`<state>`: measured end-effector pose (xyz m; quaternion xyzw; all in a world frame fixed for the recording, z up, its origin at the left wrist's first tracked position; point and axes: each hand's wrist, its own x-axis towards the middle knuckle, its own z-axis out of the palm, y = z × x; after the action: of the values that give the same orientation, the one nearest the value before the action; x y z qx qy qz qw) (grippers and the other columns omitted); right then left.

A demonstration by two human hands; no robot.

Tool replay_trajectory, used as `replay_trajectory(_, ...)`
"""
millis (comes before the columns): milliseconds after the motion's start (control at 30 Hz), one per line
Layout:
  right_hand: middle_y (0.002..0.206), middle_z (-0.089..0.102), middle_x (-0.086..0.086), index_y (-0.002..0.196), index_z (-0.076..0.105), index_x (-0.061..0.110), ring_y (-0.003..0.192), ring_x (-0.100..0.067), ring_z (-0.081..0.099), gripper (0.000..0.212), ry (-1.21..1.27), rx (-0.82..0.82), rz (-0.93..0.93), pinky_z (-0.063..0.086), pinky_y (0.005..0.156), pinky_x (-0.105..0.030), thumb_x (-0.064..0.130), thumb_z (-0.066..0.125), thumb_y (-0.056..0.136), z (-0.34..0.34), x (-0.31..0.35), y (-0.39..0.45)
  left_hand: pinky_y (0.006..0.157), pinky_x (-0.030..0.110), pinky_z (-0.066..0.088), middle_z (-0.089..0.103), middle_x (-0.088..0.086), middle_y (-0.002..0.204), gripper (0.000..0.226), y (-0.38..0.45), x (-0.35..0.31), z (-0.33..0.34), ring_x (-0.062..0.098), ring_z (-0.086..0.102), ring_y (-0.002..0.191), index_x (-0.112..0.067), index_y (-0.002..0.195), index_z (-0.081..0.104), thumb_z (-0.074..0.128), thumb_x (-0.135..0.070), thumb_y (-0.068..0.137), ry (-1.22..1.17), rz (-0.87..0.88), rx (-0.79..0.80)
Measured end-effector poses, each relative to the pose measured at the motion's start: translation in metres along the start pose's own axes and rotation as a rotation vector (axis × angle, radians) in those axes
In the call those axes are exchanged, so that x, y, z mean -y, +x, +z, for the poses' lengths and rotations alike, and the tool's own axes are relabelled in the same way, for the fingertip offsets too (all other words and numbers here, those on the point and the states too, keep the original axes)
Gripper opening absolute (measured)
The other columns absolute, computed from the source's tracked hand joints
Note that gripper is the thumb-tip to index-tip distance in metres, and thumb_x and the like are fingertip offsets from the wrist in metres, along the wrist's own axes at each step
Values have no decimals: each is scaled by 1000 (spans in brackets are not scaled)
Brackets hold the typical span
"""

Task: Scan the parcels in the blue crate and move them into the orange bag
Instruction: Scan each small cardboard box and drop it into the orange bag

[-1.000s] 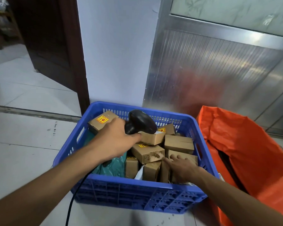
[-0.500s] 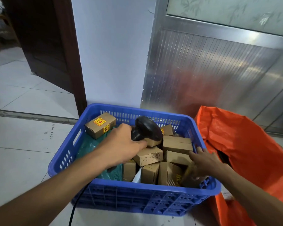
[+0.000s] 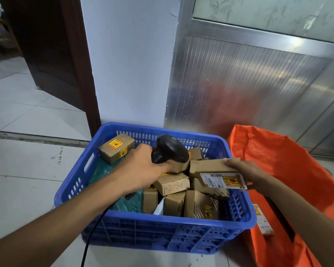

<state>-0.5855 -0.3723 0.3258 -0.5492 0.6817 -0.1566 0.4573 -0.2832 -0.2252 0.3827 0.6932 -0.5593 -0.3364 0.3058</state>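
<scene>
A blue crate on the floor holds several small cardboard parcels, one marked 1-2-3087, and a green plastic packet. My left hand grips a black barcode scanner over the crate's middle. My right hand holds a flat cardboard parcel above the crate's right side, its white and yellow label facing me. The orange bag lies open right of the crate, with a labelled parcel inside.
A white wall and a ribbed metal door panel stand right behind the crate and bag. The scanner's black cable hangs down in front of the crate. A dark wooden door opens at the far left onto tiled floor.
My right hand has lifted a flat parcel out of the crate's right side and turned its label up. The scanner hand stays over the crate.
</scene>
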Motion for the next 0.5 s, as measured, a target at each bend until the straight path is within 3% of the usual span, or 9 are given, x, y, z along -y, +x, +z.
replay_trajectory(67,84,70,-12,99,68,12,74,-24,66,42,149,40,103,54,67,-33,52,68,87,4,4,-1,59,38,52,58,3,62,24,0,0,-2,17,54,49,-18,96,63,72,-39,87,1,1,-10)
replay_trajectory(167,80,55,-11,87,61,13,72,-24,56,39,425,115,206,57,71,-40,51,70,86,11,12,-2,59,36,51,57,3,62,21,0,0,-4,17,53,48,-17,95,64,71,-36,88,-5,9,-17)
replay_trajectory(333,101,64,-17,111,67,14,94,-32,64,48,607,224,230,58,72,-45,52,72,82,24,21,-2,60,37,52,57,2,60,21,-2,-2,-3,17,53,50,-16,92,63,71,-36,88,5,20,-25)
replay_trajectory(500,102,66,-18,108,66,10,96,-34,64,42,742,235,246,57,75,-52,48,68,88,44,34,-12,65,44,59,57,-2,59,20,-6,-4,-3,14,54,49,-18,87,63,70,-36,88,12,18,-9)
